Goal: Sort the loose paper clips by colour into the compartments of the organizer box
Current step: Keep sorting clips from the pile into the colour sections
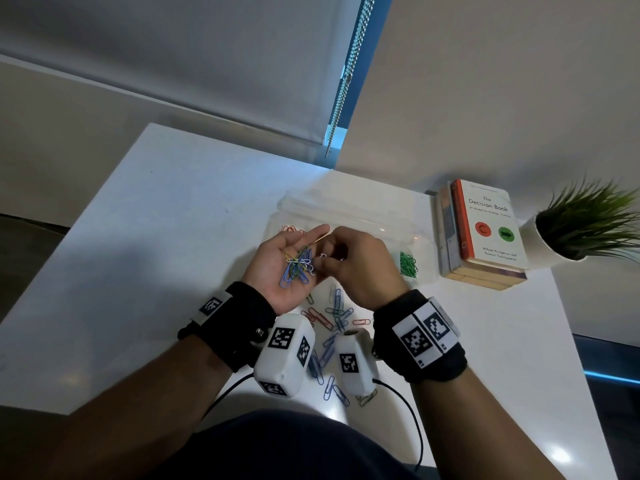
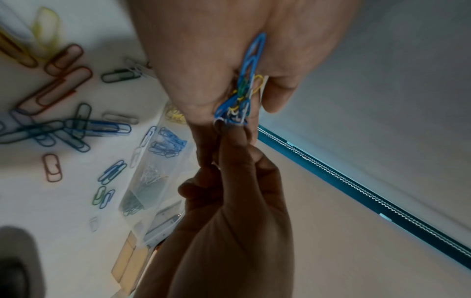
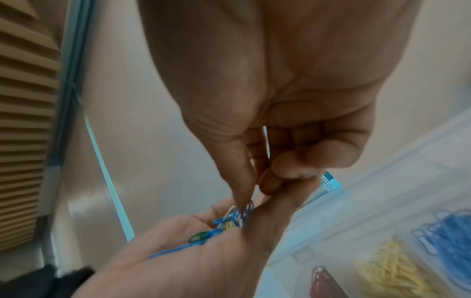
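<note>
White table (image 1: 145,216), beige wall + roller blind behind. L hand (image 1: 289,263) palm up, fingers relaxed, cupping mixed clip bunch (image 1: 298,266). R hand (image 1: 360,268) fingertips pinching a clip at the bunch's edge. Organizer box (image 1: 349,209) just beyond both hands; loose clips (image 1: 334,315) under wrists.

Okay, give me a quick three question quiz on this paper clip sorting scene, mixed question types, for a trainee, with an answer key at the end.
1. True or false: the left hand lies palm up with a mixed bundle of paper clips on it.
2. What is the right hand doing? A) resting on the book B) picking at the bundle with thumb and fingertips C) closing the organizer box
3. Fill in: right of the right hand, a compartment of the organizer box holds ___ clips.

Key: 1 true; 2 B; 3 green.
</note>
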Demonstrator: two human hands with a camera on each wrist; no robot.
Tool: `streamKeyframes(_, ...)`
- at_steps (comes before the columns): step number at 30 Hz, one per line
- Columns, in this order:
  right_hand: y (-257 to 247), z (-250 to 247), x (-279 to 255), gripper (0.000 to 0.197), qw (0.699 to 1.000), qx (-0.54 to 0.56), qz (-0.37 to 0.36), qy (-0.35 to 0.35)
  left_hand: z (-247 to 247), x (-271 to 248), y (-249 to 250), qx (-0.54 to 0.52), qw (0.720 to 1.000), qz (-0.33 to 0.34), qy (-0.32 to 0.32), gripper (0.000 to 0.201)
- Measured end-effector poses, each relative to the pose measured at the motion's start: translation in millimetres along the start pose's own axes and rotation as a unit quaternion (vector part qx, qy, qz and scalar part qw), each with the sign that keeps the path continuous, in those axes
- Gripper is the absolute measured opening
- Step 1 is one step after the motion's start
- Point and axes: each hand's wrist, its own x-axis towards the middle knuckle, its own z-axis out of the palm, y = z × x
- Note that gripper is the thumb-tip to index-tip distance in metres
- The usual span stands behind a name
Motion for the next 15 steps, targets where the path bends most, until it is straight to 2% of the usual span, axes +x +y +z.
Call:
streamKeyframes(6, 7, -22, -2, 0.018, 0.988, 0.148, 0.03, 0.037, 1, 5, 1, 0.011, 1.0, 0.004, -0.009, 0.039)
streamKeyframes(9, 16, -36, -3, 0.011, 0.98, 0.181, 0.045, 0.069, -1, 6, 1, 0.025, 1.0, -0.008, -0.014, 0.039)
streamKeyframes(11, 31, -44, 2, 0.011, 0.98, 0.155, 0.069, 0.104, -4, 8, 2, 0.018, 0.999, -0.015, -0.022, 0.039)
streamKeyframes(15, 63, -55, 15, 0.013, 0.984, -0.003, 0.119, 0.133, -6, 9, 4, 0.003, 0.999, -0.018, -0.03, 0.039)
